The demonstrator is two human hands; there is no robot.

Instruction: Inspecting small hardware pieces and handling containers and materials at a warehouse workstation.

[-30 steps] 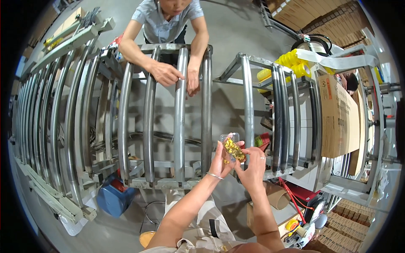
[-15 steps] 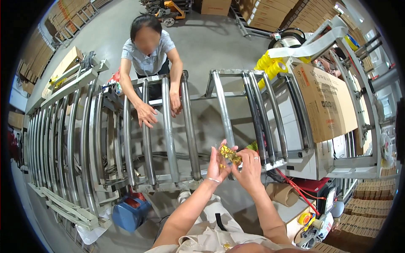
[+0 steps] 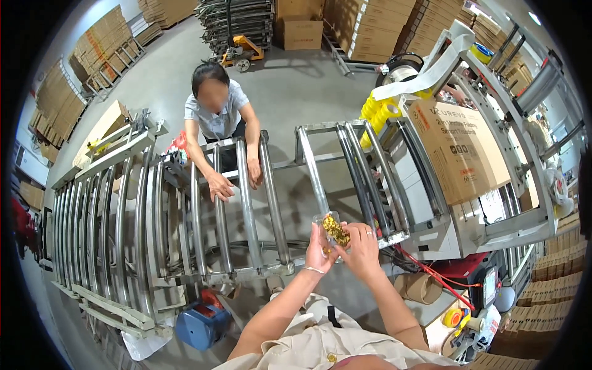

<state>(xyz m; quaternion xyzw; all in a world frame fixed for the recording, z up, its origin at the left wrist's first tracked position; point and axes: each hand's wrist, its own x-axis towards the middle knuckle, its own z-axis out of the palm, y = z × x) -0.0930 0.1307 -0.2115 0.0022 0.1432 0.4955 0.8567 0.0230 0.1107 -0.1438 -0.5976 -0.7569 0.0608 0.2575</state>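
My left hand [image 3: 317, 253] is curled round a clear plastic pack [image 3: 319, 218] with small shiny gold-coloured pieces [image 3: 333, 229] in it. The pieces are too small to name. From the other side, my right hand [image 3: 362, 250] has its thumb and bent fingers closed at the right edge of the same pack. Both hands hold it just above the near edge of a roller conveyor [image 3: 312, 176], close to a bare metal roller. A part of the pack is hidden behind my fingers.
A co-worker [image 3: 217, 111] leans over the conveyor from the far side, hands on the rollers. At the right, a printed cardboard box [image 3: 459, 148] stands in a machine frame, with yellow rolls [image 3: 377, 117] behind. A blue container [image 3: 202, 327] sits below the conveyor; tape rolls [image 3: 453, 317] lie lower right.
The whole view has shifted, so the conveyor and co-worker appear lower. The pack is still between my hands, and more of its clear upper edge and gold pieces shows.
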